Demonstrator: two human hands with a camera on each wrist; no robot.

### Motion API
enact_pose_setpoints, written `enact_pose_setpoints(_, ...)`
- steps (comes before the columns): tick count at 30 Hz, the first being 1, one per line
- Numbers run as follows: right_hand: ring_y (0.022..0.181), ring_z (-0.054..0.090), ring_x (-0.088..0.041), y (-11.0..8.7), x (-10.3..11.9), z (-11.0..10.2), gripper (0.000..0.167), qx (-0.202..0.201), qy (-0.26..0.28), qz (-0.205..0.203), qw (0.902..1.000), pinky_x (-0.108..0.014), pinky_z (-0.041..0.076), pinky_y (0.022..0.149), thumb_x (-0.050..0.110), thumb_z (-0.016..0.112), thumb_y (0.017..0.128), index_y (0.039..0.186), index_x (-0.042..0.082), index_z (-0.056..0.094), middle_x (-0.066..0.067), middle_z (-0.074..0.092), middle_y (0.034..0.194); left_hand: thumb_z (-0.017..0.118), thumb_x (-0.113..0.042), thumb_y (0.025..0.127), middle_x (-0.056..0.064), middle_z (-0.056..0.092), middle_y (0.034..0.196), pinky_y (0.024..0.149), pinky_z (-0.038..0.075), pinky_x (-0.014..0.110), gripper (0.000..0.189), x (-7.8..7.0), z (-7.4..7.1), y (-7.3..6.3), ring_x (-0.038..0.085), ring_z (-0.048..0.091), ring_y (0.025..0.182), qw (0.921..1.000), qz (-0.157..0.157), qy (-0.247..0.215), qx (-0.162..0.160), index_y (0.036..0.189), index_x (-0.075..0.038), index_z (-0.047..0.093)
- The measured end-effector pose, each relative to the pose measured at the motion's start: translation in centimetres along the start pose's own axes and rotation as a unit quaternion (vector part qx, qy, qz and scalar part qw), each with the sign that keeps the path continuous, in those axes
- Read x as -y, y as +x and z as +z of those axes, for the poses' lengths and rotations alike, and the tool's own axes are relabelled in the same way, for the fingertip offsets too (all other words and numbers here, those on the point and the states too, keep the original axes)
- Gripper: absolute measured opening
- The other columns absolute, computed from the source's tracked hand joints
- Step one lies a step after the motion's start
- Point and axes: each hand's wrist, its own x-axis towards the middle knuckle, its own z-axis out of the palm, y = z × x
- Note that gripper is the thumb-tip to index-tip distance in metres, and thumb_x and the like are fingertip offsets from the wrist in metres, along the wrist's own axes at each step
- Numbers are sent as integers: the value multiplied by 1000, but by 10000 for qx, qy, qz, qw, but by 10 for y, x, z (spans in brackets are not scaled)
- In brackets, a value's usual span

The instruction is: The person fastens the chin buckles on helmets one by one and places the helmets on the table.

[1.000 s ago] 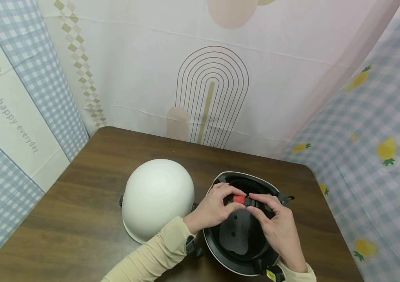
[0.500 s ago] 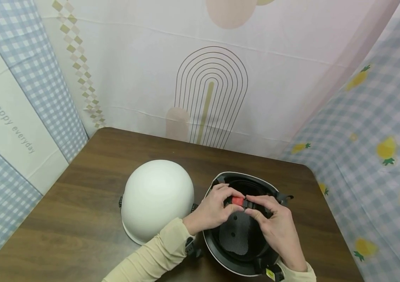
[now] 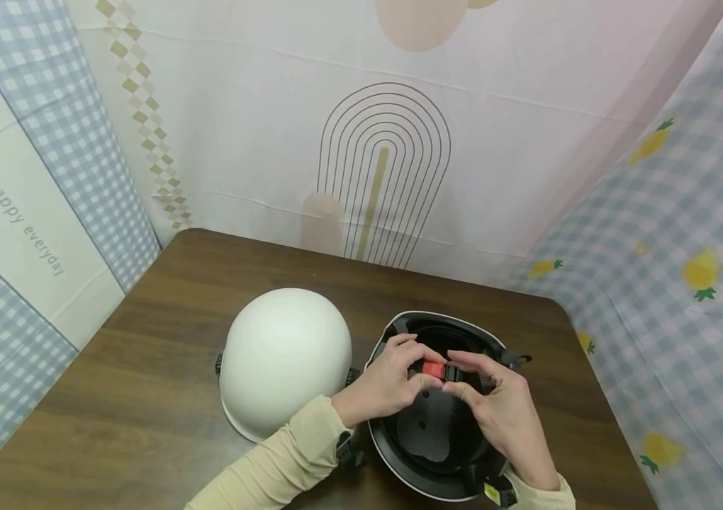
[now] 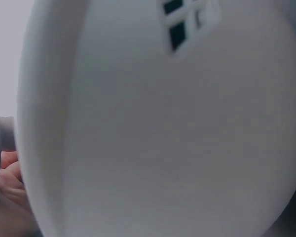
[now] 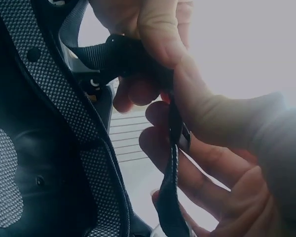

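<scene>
An upturned helmet point(image 3: 393, 464) with a black padded inside lies at the right of the table. Over its opening, my left hand point(image 3: 387, 379) pinches the red half of a chin strap buckle point(image 3: 434, 370) between thumb and fingers. My right hand point(image 3: 507, 405) pinches the black half, which meets the red one end to end. From close by, the right wrist view has the black strap point(image 5: 168, 202) hanging down past my right fingers point(image 5: 202, 185), while the left hand point(image 5: 158, 29) grips above. In the left wrist view, a white shell point(image 4: 177, 128) hides most of the hands.
A second helmet point(image 3: 285, 358), white and dome up, stands just left of the upturned one, close beside my left forearm. The brown table point(image 3: 164, 368) ends at a back edge before a patterned cloth point(image 3: 240, 142). More cloth hangs at both sides.
The red and black buckle halves have come closer together, with the dark gap piece between them no longer showing. Both hands stay over the upturned helmet, shifting only slightly.
</scene>
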Motion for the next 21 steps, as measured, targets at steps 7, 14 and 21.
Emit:
enact_pose_setpoints(7,104,61,-9,0,-1,-2,50,3,139,48,9999,-22,45,85,19,84,74,121,24,67,12,71,104,70,-20,91,4,67,109,113,24,42,29,-2,1,-1,11,61,103,9999,-89,1,-52,115,-6,64)
enact_pose_setpoints(14,107,60,-10,-4,-1,-1,50,-47,-3,21,10000,-22,46,82,20,81,79,126,24,64,12,69,111,70,-23,91,0,67,112,114,23,41,31,-4,-2,-2,10,59,108,9984,-47,547,-119,119,-9,66)
enact_pose_setpoints(21,112,59,-18,-9,-4,-2,50,103,-59,79,9999,-47,47,89,20,79,82,129,25,60,9,68,114,72,-22,89,3,66,117,113,24,45,31,2,-6,-6,18,56,117,9963,30,746,-429,116,-7,67)
